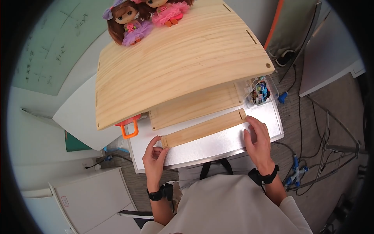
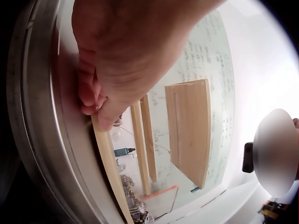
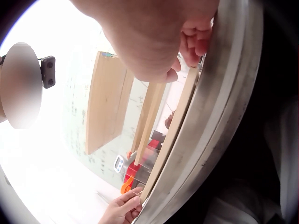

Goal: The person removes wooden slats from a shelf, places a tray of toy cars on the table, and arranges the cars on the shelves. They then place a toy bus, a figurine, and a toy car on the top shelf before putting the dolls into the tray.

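Note:
A long narrow wooden board [image 1: 204,128] with slots near its ends lies across the silver tabletop, near its front edge. At its left end, my left hand [image 1: 155,158] pinches the corner between thumb and fingers; the left wrist view shows the thumb [image 2: 107,120] against the board. On the opposite end, the fingertips of my right hand [image 1: 258,142] touch the board's edge. The right thumb [image 3: 171,75] stands apart from the wood. Behind the narrow board, a wider wooden shelf panel [image 1: 194,107] sits beneath a large top panel [image 1: 183,66].
Two dolls, one in a purple dress [image 1: 136,31] and one in pink [image 1: 170,13], sit on the top panel. A clear bin [image 1: 261,93] of small items stands at right; an orange handle [image 1: 129,129] juts out at left. Cables [image 1: 298,171] lie on the floor.

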### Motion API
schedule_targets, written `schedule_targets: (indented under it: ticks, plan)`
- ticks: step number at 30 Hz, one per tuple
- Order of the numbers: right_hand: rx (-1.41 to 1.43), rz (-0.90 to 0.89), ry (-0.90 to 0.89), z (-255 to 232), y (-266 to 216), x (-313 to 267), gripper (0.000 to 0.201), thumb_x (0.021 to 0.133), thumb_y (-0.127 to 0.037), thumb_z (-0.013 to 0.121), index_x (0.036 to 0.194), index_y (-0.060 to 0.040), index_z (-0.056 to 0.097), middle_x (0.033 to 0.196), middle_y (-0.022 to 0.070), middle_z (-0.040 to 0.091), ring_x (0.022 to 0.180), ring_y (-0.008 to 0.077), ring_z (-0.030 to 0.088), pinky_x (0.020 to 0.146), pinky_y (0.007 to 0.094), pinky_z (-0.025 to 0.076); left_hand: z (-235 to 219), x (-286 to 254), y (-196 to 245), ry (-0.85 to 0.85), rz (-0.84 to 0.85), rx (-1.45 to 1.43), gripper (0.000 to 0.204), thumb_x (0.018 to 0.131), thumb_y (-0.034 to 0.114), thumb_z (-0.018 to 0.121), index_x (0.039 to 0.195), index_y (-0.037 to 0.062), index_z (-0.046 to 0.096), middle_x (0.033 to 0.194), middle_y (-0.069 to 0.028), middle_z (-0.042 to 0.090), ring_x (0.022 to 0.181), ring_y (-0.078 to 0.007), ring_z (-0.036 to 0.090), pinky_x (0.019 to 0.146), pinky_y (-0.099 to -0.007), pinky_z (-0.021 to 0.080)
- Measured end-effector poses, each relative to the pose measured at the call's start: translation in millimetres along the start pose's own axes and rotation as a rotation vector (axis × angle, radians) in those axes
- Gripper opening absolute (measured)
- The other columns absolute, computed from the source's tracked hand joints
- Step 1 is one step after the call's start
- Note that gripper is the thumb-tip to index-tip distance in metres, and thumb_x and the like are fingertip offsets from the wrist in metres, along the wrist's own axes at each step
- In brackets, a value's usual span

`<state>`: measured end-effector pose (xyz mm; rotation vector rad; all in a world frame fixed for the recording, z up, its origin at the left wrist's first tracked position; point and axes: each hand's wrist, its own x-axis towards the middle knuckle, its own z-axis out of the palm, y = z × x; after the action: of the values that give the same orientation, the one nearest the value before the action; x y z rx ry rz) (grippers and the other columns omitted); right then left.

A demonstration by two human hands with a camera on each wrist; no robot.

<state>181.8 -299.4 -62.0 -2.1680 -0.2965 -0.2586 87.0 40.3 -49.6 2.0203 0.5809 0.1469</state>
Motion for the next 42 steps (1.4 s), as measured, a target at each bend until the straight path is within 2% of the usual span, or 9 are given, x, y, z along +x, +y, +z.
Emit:
schedule_targets:
  ticks: [3, 5, 10, 19, 26, 30, 35, 38, 42]
  plan:
    - [0.001, -0.039, 0.02, -2, 1, -3, 0.042, 0.088, 0.002, 0.068, 0.13, -0.0004, 0.063, 0.132, 0.0166, 0.064, 0.106, 0.0297, 0.063, 0.087, 0.0364, 0.054, -1, -4, -2, -0.006, 0.022, -0.083, 0.05, 0.09, -0.003, 0.075, 0.139, 0.001, 0.062, 0.089, -0.0017, 0.066, 0.078, -0.0061, 0.057, 0.07, -0.0216, 0.049]
    - [0.131, 0.097, 0.026, -4, -2, -6, 0.044, 0.088, 0.005, 0.068, 0.131, -0.0026, 0.063, 0.129, 0.0143, 0.062, 0.106, 0.0251, 0.062, 0.085, 0.0332, 0.054, -1, -6, -4, -0.01, 0.034, -0.139, 0.051, 0.09, -0.005, 0.074, 0.139, -0.0011, 0.061, 0.095, -0.0032, 0.069, 0.081, -0.0067, 0.059, 0.074, -0.0216, 0.051]
    - [0.162, 0.084, 0.049, 0, 1, -9, 0.044, 0.088, 0.007, 0.07, 0.13, -0.0038, 0.064, 0.124, 0.0123, 0.06, 0.1, 0.0193, 0.063, 0.083, 0.0302, 0.053, -7, -8, -7, -0.039, 0.009, -0.276, 0.045, 0.096, -0.007, 0.065, 0.141, -0.0044, 0.058, 0.124, -0.0119, 0.068, 0.095, -0.0097, 0.065, 0.085, -0.0244, 0.054]
    - [0.148, 0.073, 0.033, -1, 1, 0, 0.033, 0.091, 0.004, 0.072, 0.123, -0.0022, 0.069, 0.118, 0.0106, 0.062, 0.088, 0.0164, 0.064, 0.076, 0.0279, 0.054, -5, -1, -15, 0.011, -0.003, -0.283, 0.021, 0.107, 0.009, 0.056, 0.119, -0.0056, 0.066, 0.106, -0.0098, 0.07, 0.082, -0.0116, 0.065, 0.076, -0.0256, 0.054]
    - [0.143, 0.105, -0.015, 2, 7, 9, 0.033, 0.091, 0.002, 0.074, 0.124, -0.0022, 0.07, 0.114, 0.0083, 0.065, 0.084, 0.0121, 0.063, 0.068, 0.0252, 0.053, 2, 6, -8, 0.107, 0.029, -0.172, 0.014, 0.103, 0.008, 0.063, 0.11, -0.0018, 0.072, 0.104, -0.0052, 0.07, 0.076, -0.0079, 0.06, 0.061, -0.0211, 0.048]
    - [0.136, 0.106, -0.011, 2, 7, 10, 0.032, 0.091, 0.002, 0.074, 0.122, -0.0023, 0.071, 0.113, 0.008, 0.066, 0.083, 0.011, 0.062, 0.066, 0.0242, 0.053, -5, 6, -25, 0.066, -0.041, -0.229, 0.013, 0.099, 0.003, 0.067, 0.11, -0.0022, 0.071, 0.11, -0.0055, 0.069, 0.08, -0.0075, 0.06, 0.063, -0.0214, 0.049]
    - [0.11, 0.096, -0.004, 3, 6, 9, 0.032, 0.09, 0.002, 0.074, 0.121, -0.0018, 0.071, 0.112, 0.0085, 0.067, 0.081, 0.0109, 0.062, 0.064, 0.0238, 0.051, -10, 5, -19, -0.036, 0.032, -0.215, 0.046, 0.085, -0.008, 0.077, 0.128, -0.0002, 0.064, 0.128, -0.0068, 0.064, 0.086, -0.0068, 0.059, 0.066, -0.0207, 0.052]
    - [0.096, 0.078, -0.007, 4, 6, 10, 0.032, 0.09, 0.002, 0.075, 0.121, -0.0015, 0.071, 0.112, 0.0089, 0.067, 0.08, 0.0112, 0.061, 0.063, 0.024, 0.051, -10, 9, 0, -0.055, 0.006, -0.15, 0.057, 0.084, -0.01, 0.076, 0.137, 0.0023, 0.059, 0.113, -0.0028, 0.066, 0.079, -0.0055, 0.057, 0.065, -0.0187, 0.049]
    - [0.102, 0.074, 0.0, 4, 6, 8, 0.032, 0.089, 0.003, 0.075, 0.12, -0.0013, 0.071, 0.112, 0.0089, 0.067, 0.08, 0.0117, 0.062, 0.063, 0.0243, 0.05, -14, 17, 22, -0.105, 0.071, -0.009, 0.06, 0.082, -0.007, 0.079, 0.137, 0.0037, 0.059, 0.12, -0.0051, 0.065, 0.082, -0.0079, 0.059, 0.066, -0.0205, 0.052]
